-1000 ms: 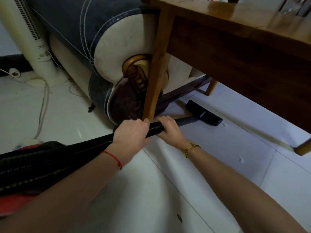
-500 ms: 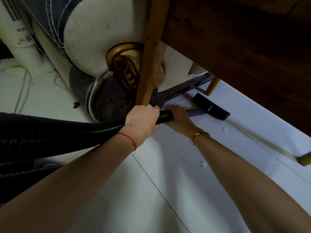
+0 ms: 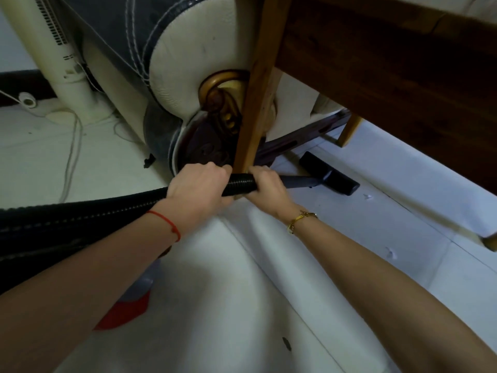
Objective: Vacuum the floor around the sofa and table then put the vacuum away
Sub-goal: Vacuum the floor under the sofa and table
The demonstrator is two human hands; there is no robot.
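A black ribbed vacuum hose (image 3: 88, 219) runs from the lower left to the middle. My left hand (image 3: 199, 185) grips it, and just ahead my right hand (image 3: 267, 185) grips its end where the dark wand (image 3: 304, 181) begins. The black floor nozzle (image 3: 329, 175) lies on the white tiled floor (image 3: 242, 305) under the wooden table (image 3: 390, 57), beside the sofa's base. The sofa's rolled arm (image 3: 188, 63), cream and dark blue with a gold ornament, stands just behind the table's near leg (image 3: 255, 98). A bit of the red vacuum body (image 3: 123, 310) shows under my left forearm.
A cream tower fan (image 3: 61, 57) with its cord (image 3: 71, 157) stands at the left beside the sofa. Small white scraps (image 3: 390, 253) lie on the tiles to the right. Another table leg (image 3: 348, 131) stands at the back, and one (image 3: 490, 242) at the right edge.
The view has pulled back and up, so the fan and more floor show. Both hands keep their grip on the hose; the nozzle stays under the table near the sofa base.
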